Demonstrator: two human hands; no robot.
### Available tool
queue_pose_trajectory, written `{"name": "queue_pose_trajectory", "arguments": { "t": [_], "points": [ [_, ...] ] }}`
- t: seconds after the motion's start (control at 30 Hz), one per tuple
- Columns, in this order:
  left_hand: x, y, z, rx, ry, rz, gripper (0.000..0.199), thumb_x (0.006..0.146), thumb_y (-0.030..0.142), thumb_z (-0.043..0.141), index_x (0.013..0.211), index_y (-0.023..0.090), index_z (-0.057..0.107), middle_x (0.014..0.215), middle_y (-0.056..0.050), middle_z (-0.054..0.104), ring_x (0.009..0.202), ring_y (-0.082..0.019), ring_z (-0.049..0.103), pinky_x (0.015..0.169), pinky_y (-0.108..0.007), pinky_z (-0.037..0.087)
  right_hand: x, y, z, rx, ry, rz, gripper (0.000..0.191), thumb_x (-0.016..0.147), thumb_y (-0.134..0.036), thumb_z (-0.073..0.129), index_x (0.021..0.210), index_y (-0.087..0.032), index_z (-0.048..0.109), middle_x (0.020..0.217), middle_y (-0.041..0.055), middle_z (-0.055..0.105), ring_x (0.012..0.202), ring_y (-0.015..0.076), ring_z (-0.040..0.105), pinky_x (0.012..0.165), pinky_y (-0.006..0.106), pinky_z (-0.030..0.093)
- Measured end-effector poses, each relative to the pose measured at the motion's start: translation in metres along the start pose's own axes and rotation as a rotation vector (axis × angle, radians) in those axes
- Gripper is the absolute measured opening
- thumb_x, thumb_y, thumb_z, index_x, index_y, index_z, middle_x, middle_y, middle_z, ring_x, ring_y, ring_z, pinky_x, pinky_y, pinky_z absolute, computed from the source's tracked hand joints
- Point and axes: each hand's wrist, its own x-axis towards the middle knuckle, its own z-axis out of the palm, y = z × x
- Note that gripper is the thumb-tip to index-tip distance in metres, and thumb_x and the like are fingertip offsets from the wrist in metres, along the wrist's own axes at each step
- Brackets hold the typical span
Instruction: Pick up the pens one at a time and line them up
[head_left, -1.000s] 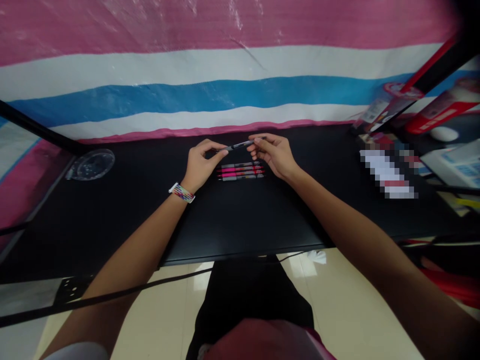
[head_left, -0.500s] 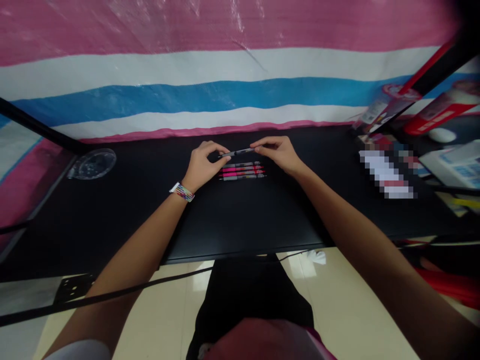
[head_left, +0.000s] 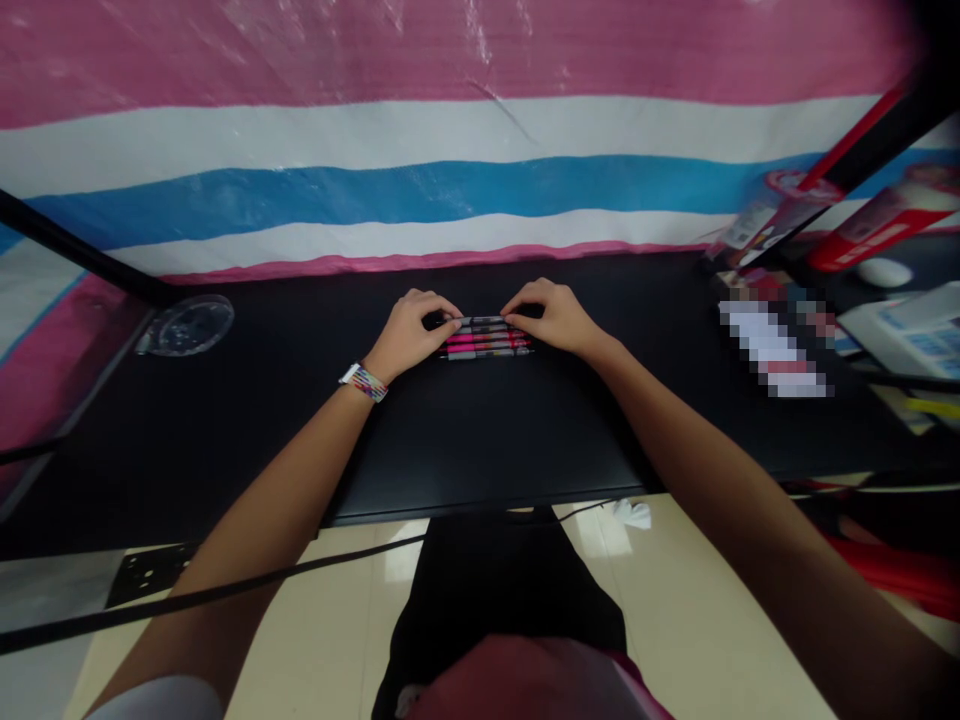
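Observation:
Several pens lie side by side across the black table (head_left: 450, 440), some grey and some pink. Along the far side of that row is a grey and black pen (head_left: 481, 321), pinched at both ends. My left hand (head_left: 416, 335) has thumb and index finger closed on its left end, and a striped, multicoloured band circles that wrist. At the right end of the same pen, my right hand (head_left: 556, 318) grips with thumb and fingertips. Nearer to me are the pink pens (head_left: 484, 342) and a grey pen (head_left: 480, 353), which neither hand holds.
A clear round plastic lid (head_left: 191, 326) lies at the far left. At the right stand a clear cylindrical container (head_left: 776, 215) and a red container (head_left: 874, 230), beside a white mouse-shaped object (head_left: 885, 272) and a tissue-like box (head_left: 911, 325). Striped sheeting (head_left: 480, 190) hangs behind the table.
Both hands have lowered the grey and black pen from a slight tilt above the row to lie level beside the other pens. The other pens have hardly moved.

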Motion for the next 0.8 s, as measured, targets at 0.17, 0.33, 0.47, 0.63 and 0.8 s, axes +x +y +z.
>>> {"name": "queue_pose_trajectory", "arguments": {
  "t": [0.17, 0.33, 0.47, 0.63, 0.8],
  "points": [
    [0.0016, -0.0015, 0.0007, -0.003, -0.009, 0.013, 0.007, 0.092, 0.026, 0.075, 0.092, 0.029, 0.082, 0.094, -0.004, 0.083, 0.093, -0.027, 0.071, 0.101, -0.051, 0.052, 0.0003, 0.0014, 0.0007, -0.022, -0.014, -0.002, 0.014, 0.091, -0.029, 0.075, 0.092, -0.029, 0.089, 0.098, 0.0052, 0.084, 0.097, 0.0295, 0.07, 0.102, 0.051, 0.052],
    [0.0018, -0.0033, 0.0014, 0.009, -0.025, 0.002, 0.014, 0.091, 0.021, 0.071, 0.093, 0.029, 0.082, 0.097, -0.003, 0.084, 0.094, -0.027, 0.071, 0.101, -0.051, 0.05, 0.0007, 0.0008, 0.0011, -0.033, 0.001, -0.026, 0.019, 0.085, -0.022, 0.071, 0.091, -0.028, 0.089, 0.096, 0.0051, 0.083, 0.094, 0.0289, 0.07, 0.1, 0.05, 0.052],
    [0.0009, -0.0055, 0.0028, 0.021, -0.022, -0.021, 0.014, 0.092, 0.022, 0.071, 0.094, 0.029, 0.083, 0.098, -0.004, 0.084, 0.096, -0.029, 0.07, 0.103, -0.052, 0.049, 0.0007, -0.0007, 0.0018, -0.034, 0.004, -0.01, 0.022, 0.082, -0.019, 0.071, 0.09, -0.029, 0.088, 0.096, 0.0046, 0.083, 0.094, 0.0293, 0.069, 0.1, 0.051, 0.052],
    [0.0003, -0.0078, 0.0045, 0.024, -0.011, -0.031, 0.016, 0.093, 0.023, 0.069, 0.095, 0.029, 0.084, 0.1, -0.004, 0.085, 0.099, -0.029, 0.07, 0.105, -0.052, 0.048, 0.0002, -0.0009, 0.0029, -0.01, 0.019, -0.002, 0.023, 0.081, -0.017, 0.071, 0.089, -0.028, 0.089, 0.097, 0.0047, 0.083, 0.096, 0.03, 0.07, 0.101, 0.051, 0.052],
    [0.0008, -0.009, 0.0051, 0.028, -0.011, -0.034, 0.017, 0.093, 0.021, 0.069, 0.094, 0.029, 0.084, 0.1, -0.004, 0.085, 0.098, -0.029, 0.069, 0.104, -0.052, 0.048, 0.0005, -0.0009, 0.0024, -0.019, 0.016, -0.013, 0.025, 0.082, -0.017, 0.068, 0.089, -0.028, 0.089, 0.097, 0.0053, 0.084, 0.094, 0.0302, 0.071, 0.097, 0.051, 0.052]
  ]
}}
